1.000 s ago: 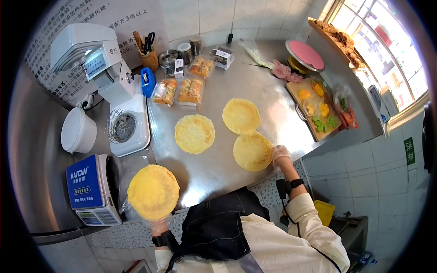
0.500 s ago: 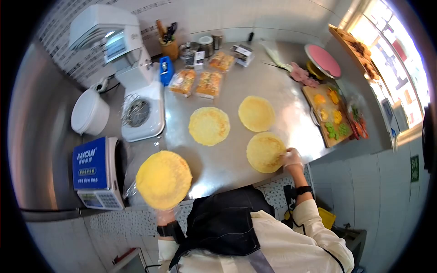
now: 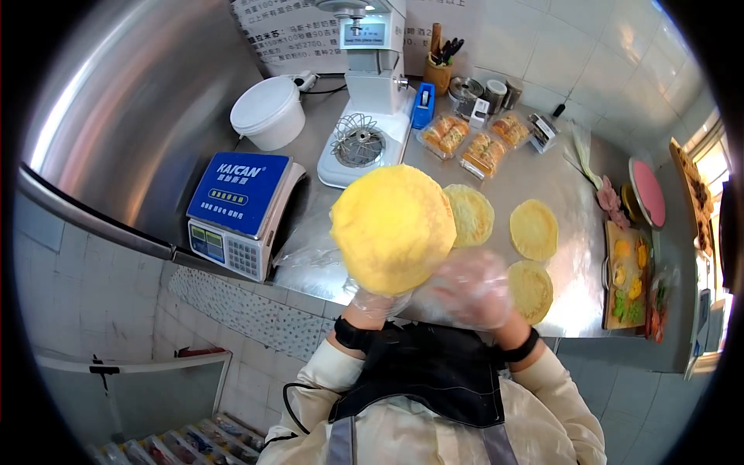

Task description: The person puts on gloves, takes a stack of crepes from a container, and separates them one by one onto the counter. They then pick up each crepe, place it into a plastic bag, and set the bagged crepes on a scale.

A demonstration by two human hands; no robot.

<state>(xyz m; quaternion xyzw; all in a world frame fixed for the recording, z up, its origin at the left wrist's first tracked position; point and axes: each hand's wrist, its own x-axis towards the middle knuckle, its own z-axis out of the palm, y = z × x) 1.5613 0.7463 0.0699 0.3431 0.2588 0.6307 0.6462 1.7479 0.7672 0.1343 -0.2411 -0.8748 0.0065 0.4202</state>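
A round yellow pancake stack [image 3: 394, 229] rests on my left hand [image 3: 380, 301], which is gloved in clear plastic and mostly hidden below it. Close to its right edge is my right hand [image 3: 471, 288], also gloved and smeared by motion, so its fingers cannot be made out. On the steel table lie three single pancakes: one [image 3: 471, 215] just behind the stack, another [image 3: 534, 230] farther right, and a third [image 3: 531, 291] beside my right hand, partly covered by it.
A blue-topped scale [image 3: 240, 194], a white bucket [image 3: 269, 116] and a mixer [image 3: 364, 147] stand at the left and back. Packaged food [image 3: 484, 153] lies behind the pancakes. A cutting board with chopped pieces [image 3: 626, 275] is at the right, near a pink round plate [image 3: 647, 194].
The view has turned left. My left hand has raised the stack toward the camera. My right hand has left the nearest single pancake and moved left beside the stack.
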